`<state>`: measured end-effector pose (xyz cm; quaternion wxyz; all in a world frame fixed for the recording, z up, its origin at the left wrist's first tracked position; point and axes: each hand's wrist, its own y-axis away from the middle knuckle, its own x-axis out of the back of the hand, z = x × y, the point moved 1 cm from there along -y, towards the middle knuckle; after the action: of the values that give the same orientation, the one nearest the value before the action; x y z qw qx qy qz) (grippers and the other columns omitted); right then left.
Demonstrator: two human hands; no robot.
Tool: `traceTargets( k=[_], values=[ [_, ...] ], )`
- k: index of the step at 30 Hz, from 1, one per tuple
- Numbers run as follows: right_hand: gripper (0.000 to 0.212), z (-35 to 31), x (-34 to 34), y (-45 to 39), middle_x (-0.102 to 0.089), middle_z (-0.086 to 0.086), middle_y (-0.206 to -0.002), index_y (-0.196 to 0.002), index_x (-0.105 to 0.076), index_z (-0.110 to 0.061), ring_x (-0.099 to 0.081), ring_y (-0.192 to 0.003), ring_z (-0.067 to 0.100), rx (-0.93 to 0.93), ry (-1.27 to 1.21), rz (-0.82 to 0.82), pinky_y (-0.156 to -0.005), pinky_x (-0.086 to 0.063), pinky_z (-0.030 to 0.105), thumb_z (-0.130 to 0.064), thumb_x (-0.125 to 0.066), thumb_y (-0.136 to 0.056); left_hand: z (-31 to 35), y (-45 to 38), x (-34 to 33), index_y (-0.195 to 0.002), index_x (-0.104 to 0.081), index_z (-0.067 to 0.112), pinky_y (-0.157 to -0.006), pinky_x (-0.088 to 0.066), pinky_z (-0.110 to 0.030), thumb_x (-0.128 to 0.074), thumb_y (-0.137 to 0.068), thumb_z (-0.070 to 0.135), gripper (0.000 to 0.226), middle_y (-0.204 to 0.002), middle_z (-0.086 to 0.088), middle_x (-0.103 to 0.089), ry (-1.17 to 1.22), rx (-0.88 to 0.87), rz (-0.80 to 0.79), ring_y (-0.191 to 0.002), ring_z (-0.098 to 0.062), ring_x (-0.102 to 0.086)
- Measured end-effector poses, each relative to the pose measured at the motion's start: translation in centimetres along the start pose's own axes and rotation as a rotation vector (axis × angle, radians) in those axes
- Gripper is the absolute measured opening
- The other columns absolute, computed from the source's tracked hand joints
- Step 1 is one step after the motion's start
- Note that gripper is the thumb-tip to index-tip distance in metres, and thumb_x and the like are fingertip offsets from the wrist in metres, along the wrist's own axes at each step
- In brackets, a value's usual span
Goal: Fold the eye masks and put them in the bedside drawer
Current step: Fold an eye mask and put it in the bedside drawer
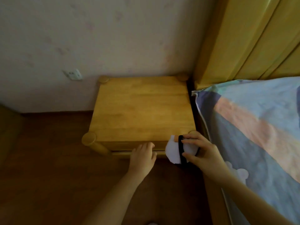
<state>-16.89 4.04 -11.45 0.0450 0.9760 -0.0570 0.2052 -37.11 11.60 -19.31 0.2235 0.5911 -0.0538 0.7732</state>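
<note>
A wooden bedside table [141,109] stands against the wall beside the bed. Its drawer front [123,145] runs along the near edge and looks closed. My left hand [143,157] rests on that front, fingers curled over its lower edge. My right hand [200,153] grips a folded white eye mask [172,151] with a black strap across it, held in front of the table's near right corner. Thumb and fingers pinch the mask from both sides.
The bed with a blue and pink patterned cover [253,127] lies to the right, its yellow wooden headboard [253,36] behind. A wall socket [73,75] sits on the wall at left. Brown wooden floor [53,168] spreads in front of the table.
</note>
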Motion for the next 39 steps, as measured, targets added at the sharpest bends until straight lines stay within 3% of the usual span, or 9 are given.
traceTargets(
  k=[10,13,18,21,24,27,31,35,39],
  values=[
    [0.041,6.4,-5.4,-1.8,-0.056,-0.020,-0.122,-0.102,-0.067,-0.033,-0.051,-0.119,0.001,-0.063,-0.004,-0.033,-0.096,-0.050,0.032,-0.005,-0.076,-0.074,-5.1,-1.6,-7.7,-0.143,-0.028,0.014,-0.102,-0.032,-0.039,-0.043,-0.097,0.036,0.053,-0.143,-0.005,-0.038,-0.280,0.105,-0.079,-0.131,-0.023,-0.035],
    [0.041,7.2,-6.4,-2.5,-0.056,-0.021,-0.122,-0.102,-0.067,-0.034,-0.050,-0.119,0.000,-0.064,0.003,-0.043,-0.098,-0.050,0.035,-0.006,-0.076,-0.073,-5.2,-3.0,-8.6,-0.139,-0.034,0.012,-0.103,-0.034,-0.040,-0.043,-0.097,0.037,0.050,-0.141,-0.006,-0.042,-0.180,0.214,-0.123,-0.132,-0.024,-0.037],
    [0.040,8.5,-7.6,-3.3,-0.056,-0.019,-0.122,-0.104,-0.069,-0.028,-0.049,-0.121,0.001,-0.073,-0.003,-0.068,-0.101,-0.049,0.041,-0.004,-0.076,-0.073,-4.3,-4.9,-9.7,-0.116,-0.057,0.007,-0.084,-0.046,-0.040,-0.031,-0.100,0.034,0.041,-0.117,-0.015,-0.061,0.812,0.839,-0.003,-0.102,-0.032,-0.057],
    [0.040,8.7,-8.0,-3.4,-0.056,-0.016,-0.123,-0.104,-0.068,-0.028,-0.049,-0.121,0.002,-0.083,0.004,-0.076,-0.100,-0.049,0.040,-0.003,-0.076,-0.073,-2.8,-6.0,-9.0,-0.128,-0.051,0.005,-0.101,-0.041,-0.045,-0.026,-0.101,0.037,0.049,-0.133,-0.019,-0.053,1.436,1.224,0.181,-0.117,-0.036,-0.052],
    [0.041,8.5,-8.1,-3.5,-0.055,-0.017,-0.124,-0.104,-0.068,-0.030,-0.048,-0.122,0.001,-0.079,0.025,-0.079,-0.099,-0.050,0.038,-0.004,-0.076,-0.074,-1.0,-6.1,-6.4,-0.147,-0.029,0.011,-0.114,-0.022,-0.048,-0.020,-0.097,0.059,0.070,-0.152,-0.015,-0.033,1.790,1.353,0.336,-0.139,-0.035,-0.032],
    [0.041,8.2,-7.7,-3.6,-0.054,-0.020,-0.122,-0.103,-0.068,-0.031,-0.047,-0.121,-0.002,-0.094,0.029,-0.077,-0.098,-0.050,0.038,-0.004,-0.076,-0.074,-0.3,-6.3,-5.2,-0.153,-0.006,0.020,-0.117,-0.007,-0.046,-0.018,-0.094,0.064,0.074,-0.161,-0.008,-0.008,2.028,1.281,0.426,-0.147,-0.029,-0.010],
    [0.039,8.1,-6.9,-3.3,-0.055,-0.020,-0.122,-0.105,-0.069,-0.028,-0.047,-0.121,-0.002,-0.095,0.038,-0.073,-0.100,-0.048,0.040,-0.005,-0.076,-0.074,-1.0,-5.6,-6.9,-0.152,-0.005,0.023,-0.117,-0.009,-0.043,-0.015,-0.093,0.066,0.074,-0.161,-0.007,-0.010,1.896,1.224,0.389,-0.147,-0.027,-0.014],
    [0.040,8.2,-6.2,-2.8,-0.055,-0.018,-0.123,-0.106,-0.068,-0.029,-0.047,-0.120,-0.004,-0.078,0.065,-0.055,-0.097,-0.049,0.032,-0.006,-0.076,-0.074,-0.8,-1.9,-8.4,-0.149,-0.014,0.023,-0.102,-0.035,-0.048,-0.057,-0.083,0.058,0.087,-0.150,-0.013,-0.032,1.729,1.355,0.392,-0.133,-0.035,-0.037],
    [0.041,8.1,-6.2,-2.3,-0.055,-0.016,-0.123,-0.104,-0.067,-0.031,-0.049,-0.119,-0.001,-0.096,0.037,-0.028,-0.096,-0.049,0.031,-0.005,-0.076,-0.073,-2.7,0.1,-7.9,-0.148,-0.014,0.020,-0.101,-0.031,-0.052,-0.079,-0.066,0.042,0.107,-0.148,-0.013,-0.025,0.858,1.202,0.553,-0.129,-0.035,-0.031]
  ],
)
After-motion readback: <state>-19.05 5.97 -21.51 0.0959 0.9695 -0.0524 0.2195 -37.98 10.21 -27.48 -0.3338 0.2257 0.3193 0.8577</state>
